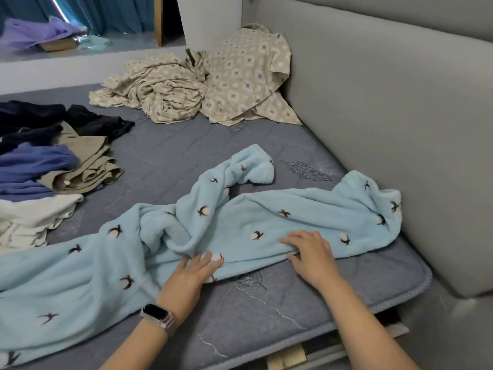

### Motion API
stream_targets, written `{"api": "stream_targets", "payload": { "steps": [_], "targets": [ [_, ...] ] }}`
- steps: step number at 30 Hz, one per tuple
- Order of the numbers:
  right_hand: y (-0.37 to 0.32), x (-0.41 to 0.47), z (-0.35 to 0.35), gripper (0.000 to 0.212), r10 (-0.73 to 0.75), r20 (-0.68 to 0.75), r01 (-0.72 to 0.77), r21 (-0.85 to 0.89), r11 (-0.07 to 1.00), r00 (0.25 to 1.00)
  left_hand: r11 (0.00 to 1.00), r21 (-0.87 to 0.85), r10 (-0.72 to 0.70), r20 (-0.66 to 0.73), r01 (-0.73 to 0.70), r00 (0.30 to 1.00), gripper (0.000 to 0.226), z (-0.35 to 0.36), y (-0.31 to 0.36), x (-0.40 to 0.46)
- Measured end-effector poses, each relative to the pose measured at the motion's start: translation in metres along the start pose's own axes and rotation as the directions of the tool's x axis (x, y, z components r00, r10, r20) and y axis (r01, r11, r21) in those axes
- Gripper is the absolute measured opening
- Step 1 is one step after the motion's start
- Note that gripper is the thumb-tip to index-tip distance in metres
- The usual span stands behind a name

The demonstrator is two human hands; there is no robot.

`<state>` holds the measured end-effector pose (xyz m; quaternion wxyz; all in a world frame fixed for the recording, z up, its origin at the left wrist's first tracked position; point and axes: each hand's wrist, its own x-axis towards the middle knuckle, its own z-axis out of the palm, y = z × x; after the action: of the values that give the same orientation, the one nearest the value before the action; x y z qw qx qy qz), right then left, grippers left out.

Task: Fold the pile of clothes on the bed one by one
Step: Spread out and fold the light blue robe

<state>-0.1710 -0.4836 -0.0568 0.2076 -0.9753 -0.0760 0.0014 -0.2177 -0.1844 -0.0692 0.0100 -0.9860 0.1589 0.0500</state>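
Smoothing the light blue fleece garment (240, 222) lying rumpled across the near part of the bed (173, 161), we had our left hand (190, 273) and right hand (310, 253) resting on its near hem, fingers straight and gripping nothing. We judged the bunched middle wanted flattening outward before any fold. Bare mattress lay beyond it, with the headboard (386, 129) crowding the right and the clothes pile (53, 166) left.
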Motion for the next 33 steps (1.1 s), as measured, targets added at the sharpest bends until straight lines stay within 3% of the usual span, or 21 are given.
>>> {"api": "stream_targets", "payload": {
  "steps": [2,5,9,11,12,14,15,17,18,19,20,22,25,28,31,32,33],
  "targets": [
    [0.003,-0.002,0.007,0.039,0.052,-0.016,-0.053,-0.062,0.997,0.999,0.998,0.029,-0.051,0.051,0.049,0.997,0.104,-0.008,-0.008,-0.009],
    [0.010,0.000,0.007,0.022,0.043,-0.126,-0.063,-0.164,0.984,0.991,0.984,-0.098,-0.138,0.099,0.147,0.985,0.085,-0.013,-0.024,-0.022],
    [0.008,-0.004,-0.021,0.027,0.270,0.136,-0.199,-0.391,0.899,0.953,0.966,-0.194,-0.141,0.158,0.171,0.977,0.078,-0.023,-0.044,-0.031],
    [0.000,-0.006,-0.033,0.035,0.368,0.132,-0.265,-0.480,0.836,0.921,0.954,-0.238,-0.138,0.190,0.181,0.972,0.062,-0.031,-0.052,-0.038],
    [-0.008,-0.006,-0.035,0.037,0.393,0.103,-0.302,-0.475,0.826,0.914,0.944,-0.280,-0.136,0.148,0.173,0.980,0.057,-0.034,-0.056,-0.044],
    [-0.029,0.001,-0.032,0.042,0.391,0.017,-0.360,-0.357,0.862,0.920,0.882,-0.461,-0.163,-0.111,0.094,0.980,0.045,-0.048,-0.057,-0.050],
    [-0.042,0.007,-0.028,0.044,0.340,-0.056,-0.344,-0.240,0.908,0.939,0.855,-0.519,-0.214,-0.312,0.023,0.925,0.037,-0.053,-0.057,-0.049],
    [-0.077,0.023,-0.020,0.046,0.208,-0.198,-0.209,0.014,0.978,0.958,0.878,-0.479,-0.365,-0.649,0.015,0.667,0.030,-0.060,-0.060,-0.039],
    [-0.097,0.033,-0.016,0.046,0.154,-0.249,-0.129,0.112,0.985,0.956,0.877,-0.468,-0.447,-0.709,0.111,0.545,0.034,-0.062,-0.063,-0.032],
    [-0.118,0.043,-0.012,0.043,0.114,-0.268,-0.065,0.185,0.981,0.957,0.844,-0.485,-0.531,-0.702,0.227,0.475,0.044,-0.063,-0.068,-0.026],
    [-0.139,0.051,-0.008,0.039,0.091,-0.248,-0.027,0.250,0.968,0.964,0.783,-0.526,-0.622,-0.634,0.333,0.460,0.060,-0.062,-0.073,-0.019],
    [-0.172,0.070,0.004,0.029,0.128,-0.119,-0.069,0.408,0.910,0.985,0.603,-0.623,-0.788,-0.363,0.499,0.498,0.091,-0.057,-0.084,-0.007],
    [-0.197,0.098,0.023,0.035,0.244,0.102,-0.262,0.497,0.827,0.964,0.443,-0.726,-0.819,-0.091,0.525,0.566,0.108,-0.060,-0.100,0.011],
    [-0.211,0.109,0.038,0.045,0.157,0.224,-0.256,0.531,0.808,0.962,0.248,-0.805,-0.789,0.154,0.539,0.594,0.091,-0.068,-0.115,0.032],
    [-0.215,0.112,0.050,0.044,0.088,0.278,-0.215,0.469,0.857,0.957,-0.059,-0.884,-0.638,0.391,0.464,0.664,0.049,-0.074,-0.122,0.038],
    [-0.216,0.111,0.049,0.044,0.104,0.277,-0.226,0.456,0.861,0.955,-0.073,-0.899,-0.599,0.386,0.432,0.701,0.037,-0.077,-0.122,0.036],
    [-0.217,0.112,0.046,0.049,0.144,0.286,-0.274,0.491,0.827,0.947,-0.018,-0.929,-0.583,0.311,0.371,0.751,0.028,-0.079,-0.121,0.034]
  ]
}}
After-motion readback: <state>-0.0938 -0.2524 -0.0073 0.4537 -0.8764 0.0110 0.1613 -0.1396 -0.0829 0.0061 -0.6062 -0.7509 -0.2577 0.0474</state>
